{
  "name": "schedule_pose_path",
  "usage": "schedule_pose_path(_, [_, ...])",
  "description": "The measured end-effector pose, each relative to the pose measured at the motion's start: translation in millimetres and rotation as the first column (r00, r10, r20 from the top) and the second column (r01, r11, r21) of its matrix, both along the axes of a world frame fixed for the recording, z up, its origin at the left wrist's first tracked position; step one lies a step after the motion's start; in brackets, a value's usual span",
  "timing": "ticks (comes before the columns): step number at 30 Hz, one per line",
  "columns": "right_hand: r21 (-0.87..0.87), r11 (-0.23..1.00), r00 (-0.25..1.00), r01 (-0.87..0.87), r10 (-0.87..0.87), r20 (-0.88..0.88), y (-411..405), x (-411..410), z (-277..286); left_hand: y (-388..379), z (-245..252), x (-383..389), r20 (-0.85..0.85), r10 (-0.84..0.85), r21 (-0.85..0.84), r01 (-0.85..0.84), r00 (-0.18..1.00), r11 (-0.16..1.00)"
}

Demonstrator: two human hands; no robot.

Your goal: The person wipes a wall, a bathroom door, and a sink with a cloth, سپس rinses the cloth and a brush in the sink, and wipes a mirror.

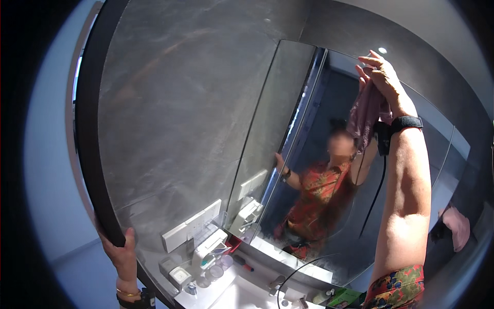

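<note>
Raised at the upper right, my right hand (380, 75) holds a mauve cloth (364, 112) against the top of a mirrored cabinet (339, 89). The cloth hangs down in folds below the fingers, in front of the glass. A black strap with a small device and a cable is on that wrist. At the lower left, my left hand (122, 251) grips the dark frame (92, 154) at the edge of the grey wall, thumb on the near side. The mirror reflects a person in a red patterned garment with one arm raised.
Below the mirror stand a white sink (251, 287) with a faucet (276, 284), a white toothbrush holder (210, 249), clear cups (216, 272) and a green packet (345, 297). White switch plates (192, 226) are on the grey wall. A pink cloth (456, 228) hangs at the right.
</note>
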State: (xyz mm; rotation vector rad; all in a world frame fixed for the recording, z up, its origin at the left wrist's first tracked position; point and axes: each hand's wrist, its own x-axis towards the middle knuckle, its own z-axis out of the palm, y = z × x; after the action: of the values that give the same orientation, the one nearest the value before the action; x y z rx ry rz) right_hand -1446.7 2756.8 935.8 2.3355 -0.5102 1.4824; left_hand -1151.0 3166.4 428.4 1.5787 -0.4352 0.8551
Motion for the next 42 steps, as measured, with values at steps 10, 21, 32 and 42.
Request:
schedule_pose_path(10, [-0.079,0.96,0.942,-0.27,0.28,0.185,-17.4,-29.0,10.3,-3.7,5.9,-0.5,0.022,-0.026,-0.054,0.027,0.999,0.998])
schedule_pose_path(21, [-0.22,0.799,0.651,-0.56,0.588,0.481,6.6,-124.0,-85.3,-4.3,-18.7,12.9,0.06,-0.016,-0.033,0.018,0.998,0.999])
schedule_pose_path(32, [-0.033,0.702,0.495,-0.712,0.534,0.685,17.5,-140.1,-134.5,7.2,28.0,-12.5,0.019,-0.022,-0.019,0.022,1.0,1.0])
schedule_pose_path(42, [0.291,0.552,0.498,-0.781,0.271,0.824,60.2,-154.8,-307.1,-4.5,43.2,-16.2,0.075,-0.063,0.006,0.063,0.995,0.998])
